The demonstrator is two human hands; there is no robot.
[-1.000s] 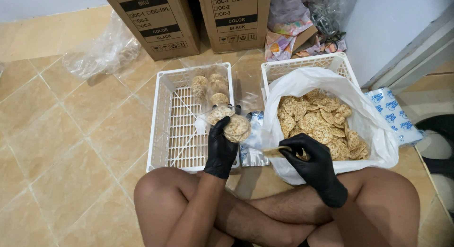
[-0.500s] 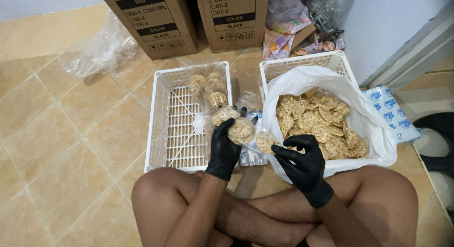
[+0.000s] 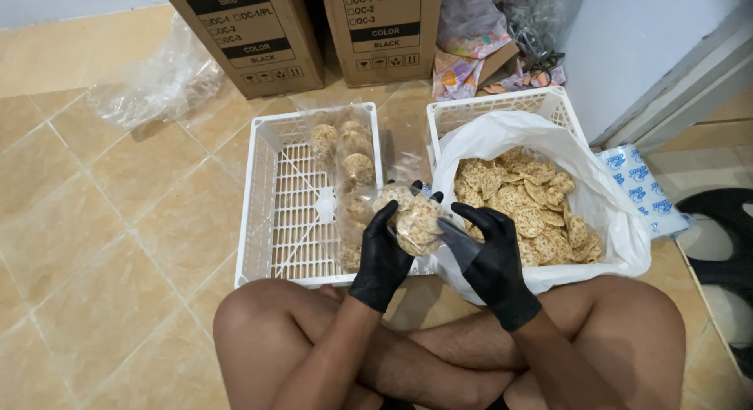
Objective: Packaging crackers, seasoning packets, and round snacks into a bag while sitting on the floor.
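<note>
Lower centre: my crossed legs (image 3: pixel 439 355) fill the bottom of the frame, knees at lower left and lower right, on a tiled floor (image 3: pixel 102 245).

Centre: my left hand (image 3: pixel 382 257), in a black glove, is clamped around a clear bag (image 3: pixel 412 222) filled with round crackers, fingers curled up its near side. My right hand (image 3: pixel 490 257), also gloved, is just beside it; its fingers reach toward the bag's right edge, and they seem to pinch the loose film there, though I cannot tell how firmly. The bag is held in the air between the two baskets, above their near rims.

Step in hand, as I judge it: a filled bag is being closed or squared up. The next move calls for a steady hold with the left hand while the right gathers the film without crushing the crackers.

Centre left: a white basket (image 3: pixel 263 214) holds several packed bags (image 3: pixel 349 155) along its right side; the rest shows bare grid.

Centre right: a second white basket (image 3: pixel 502 104) is lined with a white sack (image 3: pixel 620 229), open, with loose crackers (image 3: pixel 525 202) heaped inside.

Right edge: a blue-and-white packet (image 3: pixel 647 182) lies beside the sack.

Top: two cartons (image 3: pixel 314 25) stand side by side; crumpled clear plastic (image 3: pixel 149 76) lies at upper left, patterned wrapping (image 3: pixel 471 49) at upper right.
</note>
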